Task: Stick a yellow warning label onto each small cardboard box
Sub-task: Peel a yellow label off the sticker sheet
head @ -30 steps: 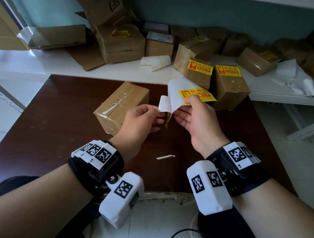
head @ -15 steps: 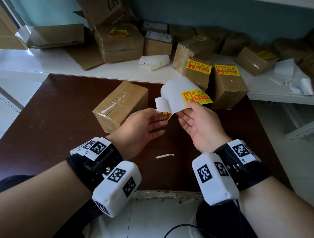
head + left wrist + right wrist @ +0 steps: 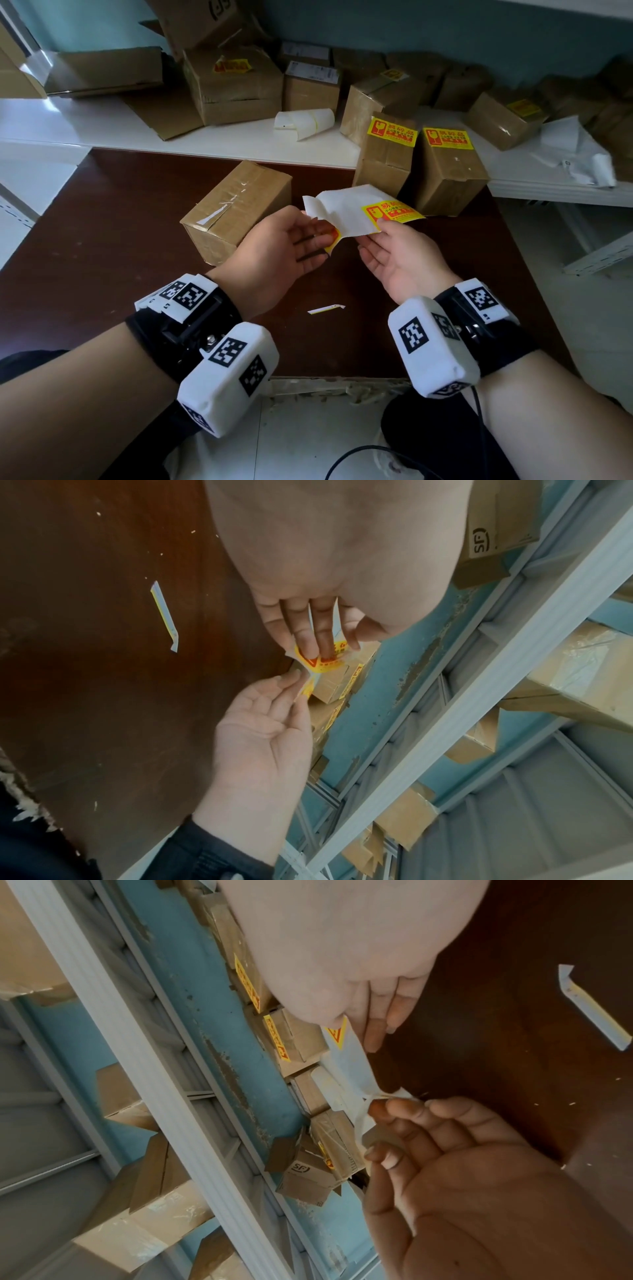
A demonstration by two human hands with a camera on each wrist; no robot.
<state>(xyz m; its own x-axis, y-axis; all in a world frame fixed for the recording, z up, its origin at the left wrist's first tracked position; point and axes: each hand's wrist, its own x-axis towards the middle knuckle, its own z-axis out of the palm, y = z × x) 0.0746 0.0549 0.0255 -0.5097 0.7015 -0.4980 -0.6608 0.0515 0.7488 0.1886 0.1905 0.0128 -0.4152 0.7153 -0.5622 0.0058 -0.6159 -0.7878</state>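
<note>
Dark brown worktop (image 3: 102, 240) carries a thin paper strip (image 3: 325, 309) nearest the body. Above it both hands hold a white backing sheet (image 3: 346, 212), its long axis running left to right. The left hand (image 3: 284, 246) pinches a half-peeled yellow label (image 3: 333, 240), mostly hidden under the sheet; the right hand (image 3: 400, 260) pinches the sheet's right end beside another label (image 3: 392, 212). Left of the hands lies an unlabelled box (image 3: 236, 209); beyond stand two labelled boxes (image 3: 445, 168).
</note>
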